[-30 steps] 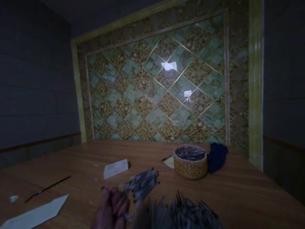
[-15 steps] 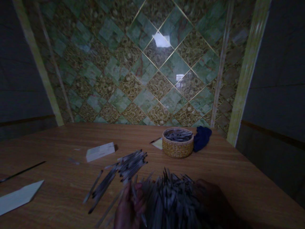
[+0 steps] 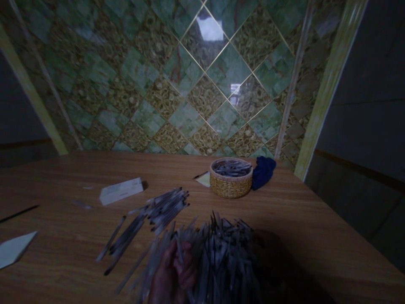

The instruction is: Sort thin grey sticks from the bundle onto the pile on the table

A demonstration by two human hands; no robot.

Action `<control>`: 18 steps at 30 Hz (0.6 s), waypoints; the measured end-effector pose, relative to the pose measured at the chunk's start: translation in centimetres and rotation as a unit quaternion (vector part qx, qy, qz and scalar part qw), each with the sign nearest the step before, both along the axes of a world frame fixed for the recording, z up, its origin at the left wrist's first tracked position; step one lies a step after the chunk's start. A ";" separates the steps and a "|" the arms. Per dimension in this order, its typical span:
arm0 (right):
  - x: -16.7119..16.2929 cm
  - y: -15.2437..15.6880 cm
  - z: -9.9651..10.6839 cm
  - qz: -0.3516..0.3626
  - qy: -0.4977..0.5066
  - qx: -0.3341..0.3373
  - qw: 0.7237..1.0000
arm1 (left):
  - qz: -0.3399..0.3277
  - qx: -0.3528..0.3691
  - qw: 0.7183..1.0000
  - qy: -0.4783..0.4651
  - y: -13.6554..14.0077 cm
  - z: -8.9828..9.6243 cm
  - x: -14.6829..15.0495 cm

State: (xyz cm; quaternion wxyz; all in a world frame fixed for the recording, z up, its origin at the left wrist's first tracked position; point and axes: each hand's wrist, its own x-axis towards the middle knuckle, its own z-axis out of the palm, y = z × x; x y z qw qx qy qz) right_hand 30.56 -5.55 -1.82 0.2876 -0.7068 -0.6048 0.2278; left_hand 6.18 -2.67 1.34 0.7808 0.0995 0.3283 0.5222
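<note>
A large pile of thin, pale pen-like tubes [image 3: 221, 257] rises at the bottom middle of the head view. At its left side is my left hand [image 3: 174, 266], with the fingers closed round one clear pen-like tube [image 3: 179, 249] that points upward. My right hand [image 3: 265, 245] lies in deep shadow against the pile's right side. Its fingers are too dark to make out, so whether it grips anything does not show. Left of the pile, a loose bundle of the same tubes with dark ends [image 3: 167, 207] is spread on the wooden table [image 3: 177, 169].
A round woven basket [image 3: 230, 185] filled with similar tubes stands farther back, with a dark blue cloth [image 3: 263, 172] beside it. A white box [image 3: 122, 191], a pale folded card [image 3: 15, 249] and a dark stick [image 3: 19, 213] lie to the left. The tiled wall [image 3: 190, 84] closes the back.
The view has tilted down and turned slightly, so the wall and table items sit higher and farther left. My left hand still grips a tube, now more upright. The right hand stays by the pile.
</note>
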 end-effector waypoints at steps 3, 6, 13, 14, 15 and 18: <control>-0.1 0.3 0.3 0.004 0.018 0.012 1.000 | 0.008 -0.007 1.000 0.005 -0.1 0.0 0.1; -0.1 0.4 0.5 -0.001 0.038 0.021 0.999 | 0.003 -0.008 1.000 0.001 -0.1 -0.2 0.2; 0.3 -0.1 0.4 -0.026 0.002 0.060 0.998 | -0.055 0.006 0.998 0.020 -0.3 -0.7 0.4; 0.3 -0.2 0.4 -0.025 0.009 0.058 0.998 | -0.067 0.012 0.997 0.020 -0.5 -0.8 0.6; 0.2 -0.3 0.5 -0.022 0.015 0.055 0.998 | -0.081 0.018 0.996 0.018 -0.7 -0.8 0.7; -0.5 -0.4 1.3 0.003 0.033 0.041 0.999 | -0.112 0.044 0.992 0.029 -1.3 -0.8 1.4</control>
